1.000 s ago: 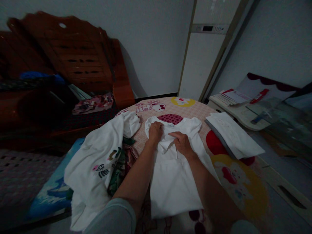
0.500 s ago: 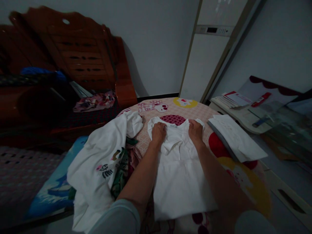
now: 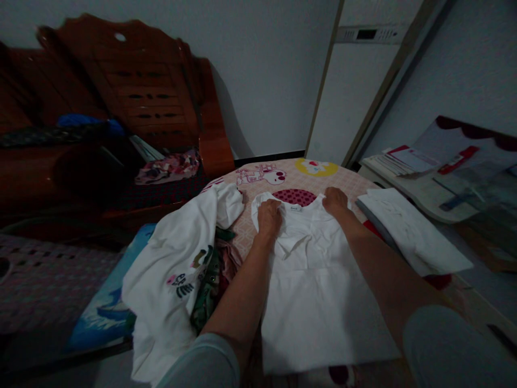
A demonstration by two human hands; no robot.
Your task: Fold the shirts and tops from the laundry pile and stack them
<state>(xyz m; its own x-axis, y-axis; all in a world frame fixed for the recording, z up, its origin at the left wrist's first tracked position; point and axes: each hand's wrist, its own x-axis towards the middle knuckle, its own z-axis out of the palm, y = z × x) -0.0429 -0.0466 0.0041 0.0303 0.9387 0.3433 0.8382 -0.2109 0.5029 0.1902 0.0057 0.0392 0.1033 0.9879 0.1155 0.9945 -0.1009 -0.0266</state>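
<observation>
A white T-shirt (image 3: pixel 319 307) lies in front of me with its collar and neck label facing away and its sides tucked in. My left hand (image 3: pixel 270 220) is closed on the cloth just left of the collar. At the right shoulder of the same shirt, my right hand (image 3: pixel 335 201) grips the fabric with curled fingers. Some creases run across the chest between both hands. To the left lies a rumpled white garment (image 3: pixel 161 269) with a dark and pink print. Green patterned cloth (image 3: pixel 207 296) shows beneath it. On the right sits a folded white garment (image 3: pixel 416 229) over something grey.
Everything lies on a round table with a pink cartoon tablecloth (image 3: pixel 250 215). A carved wooden bench (image 3: pixel 141 81) stands behind left, a tall white cabinet unit (image 3: pixel 351 97) behind right. Papers (image 3: pixel 412 161) and a red object (image 3: pixel 458 160) lie on a side stand at the right.
My right hand has moved outward and away from me, pulling the shirt's right shoulder and spreading the shirt wider. My left hand stays by the collar. The camera view has shifted slightly.
</observation>
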